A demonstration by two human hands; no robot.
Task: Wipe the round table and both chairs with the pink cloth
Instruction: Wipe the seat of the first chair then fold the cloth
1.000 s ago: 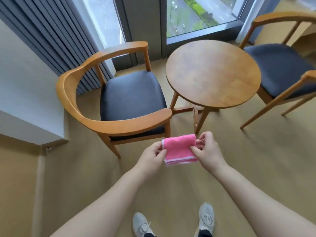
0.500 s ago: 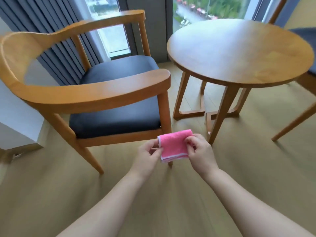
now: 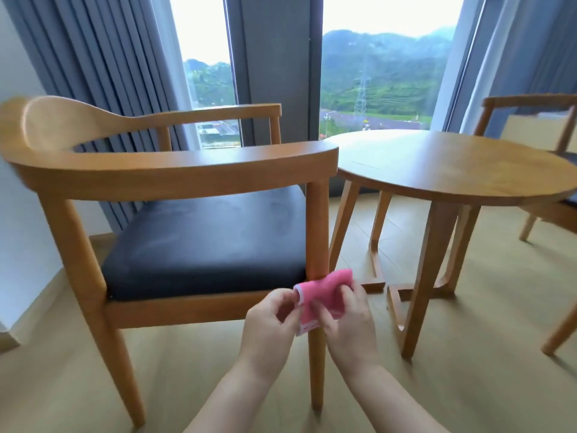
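Pinching pink cloth (image 3: 324, 295), both hands, no writing

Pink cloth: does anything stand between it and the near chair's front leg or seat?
Nothing visible does. The pink cloth, pinched by the left hand and right hand, is right in front of the chair's front leg, beside the dark seat.

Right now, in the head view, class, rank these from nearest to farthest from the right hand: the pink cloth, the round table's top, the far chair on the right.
1. pink cloth: held in the right hand itself.
2. round table: its top lies up and to the right.
3. far chair: beyond the table, at the right edge.
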